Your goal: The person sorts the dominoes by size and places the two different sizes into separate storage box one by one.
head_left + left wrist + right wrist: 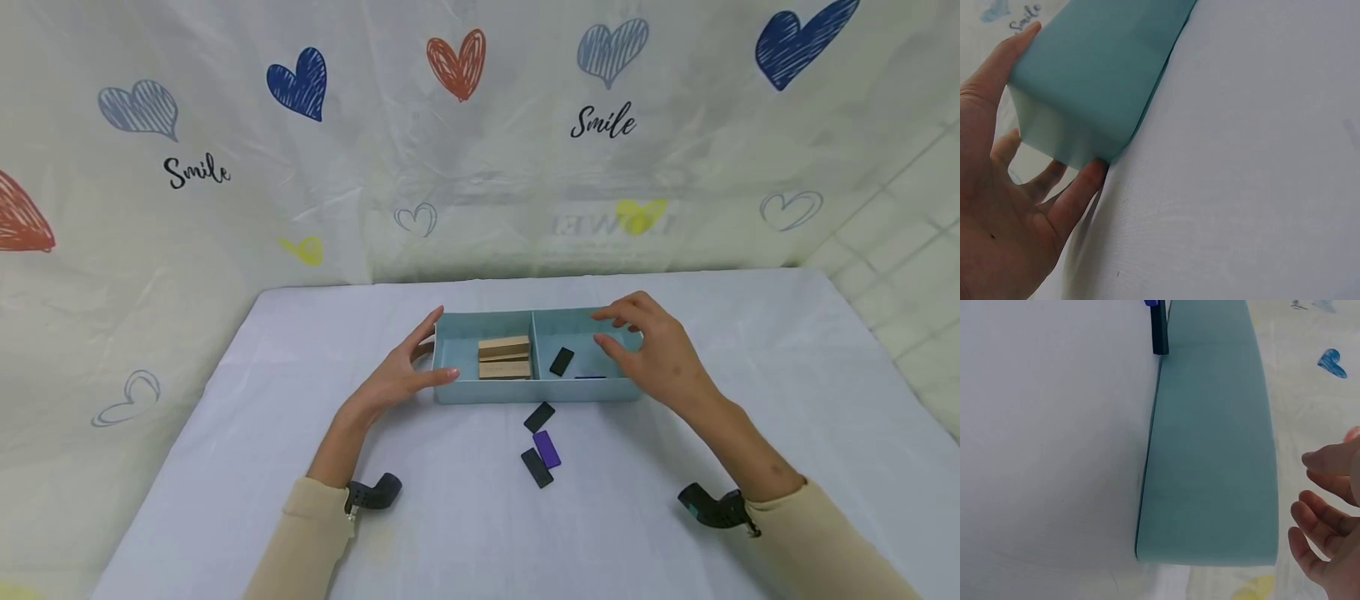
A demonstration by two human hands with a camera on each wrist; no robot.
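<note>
— Where is the tray (525, 390) sitting?

— It is lying flat in the middle of the table (225, 467), with wooden blocks (504, 358) stacked in its left compartment and a black tile (561, 361) lying in the right one.

— And what are the hands doing?

— The left hand (401, 371) is bracing the left end, thumb along the near wall and straight fingers behind the far corner (the wrist view is showing this plainly). The right hand (648, 350) is hovering over the right end, fingers loosely bent, holding nothing.

— How is it likely handling?

— I am judging it light, stiff, smooth plastic, so probably slippery; gripping both short ends looks safest, keeping it level since the blocks are loading one side. Three more tiles (542, 446) are lying just in front.
</note>
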